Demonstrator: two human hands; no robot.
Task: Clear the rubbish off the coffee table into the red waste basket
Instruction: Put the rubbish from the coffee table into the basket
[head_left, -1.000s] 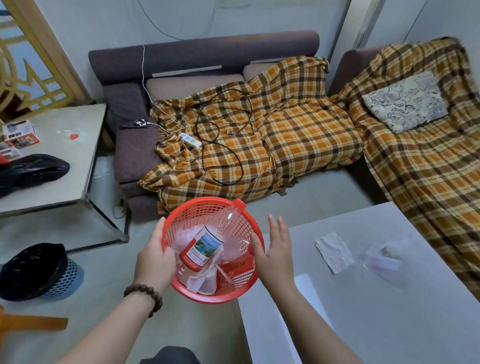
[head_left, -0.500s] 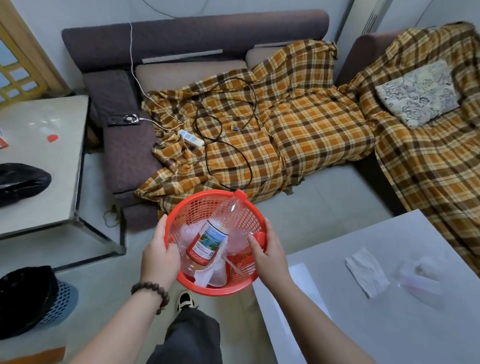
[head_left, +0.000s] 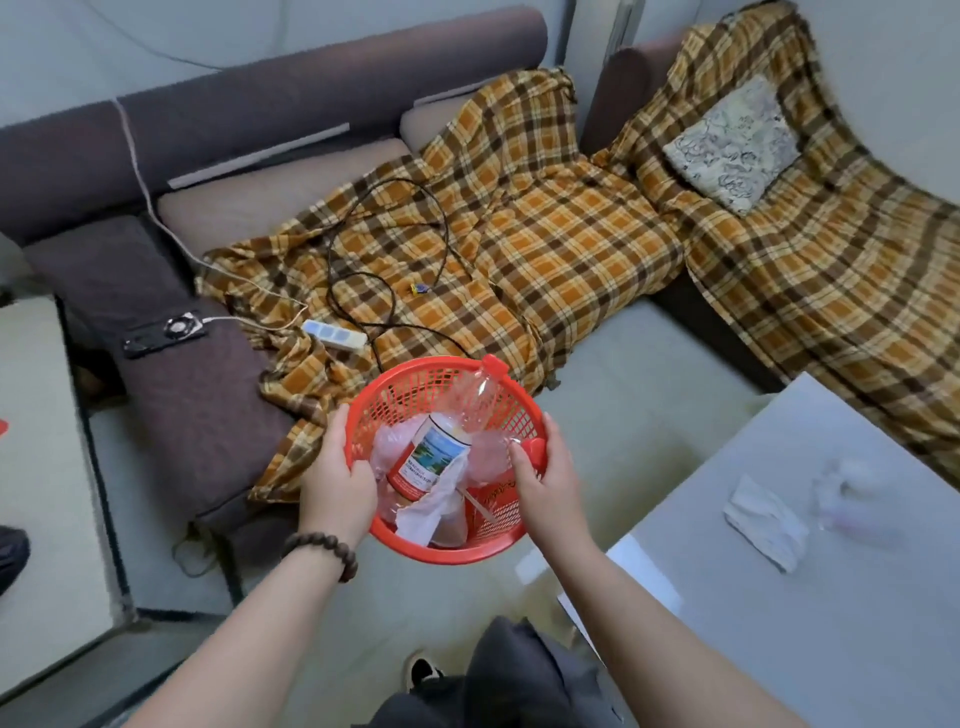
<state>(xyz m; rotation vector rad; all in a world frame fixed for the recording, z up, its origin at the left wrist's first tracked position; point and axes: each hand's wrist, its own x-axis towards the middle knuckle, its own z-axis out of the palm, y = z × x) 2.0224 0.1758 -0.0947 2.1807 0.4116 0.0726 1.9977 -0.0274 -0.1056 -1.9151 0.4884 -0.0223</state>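
Observation:
I hold the red waste basket (head_left: 415, 374) up over the floor between the sofa and the coffee table (head_left: 779, 613). My left hand (head_left: 335, 483) grips its left rim and my right hand (head_left: 545, 478) grips its right rim. Inside lie a clear plastic bottle (head_left: 434, 457) with a red and blue label, a white tissue (head_left: 428, 512) and clear plastic bags. On the coffee table at the right rest a crumpled white tissue (head_left: 763, 519) and a blurred clear plastic wrapper (head_left: 852, 499).
A brown sofa (head_left: 197, 374) with an orange plaid blanket (head_left: 545, 228) stands behind the basket, carrying black cables and a white power strip (head_left: 335, 332). A second table (head_left: 36, 467) is at the left. My knee and shoe (head_left: 423, 673) are below.
My right hand went from open beside the basket to gripping its rim. The basket rose and the view swung left and down; the black bin left the frame.

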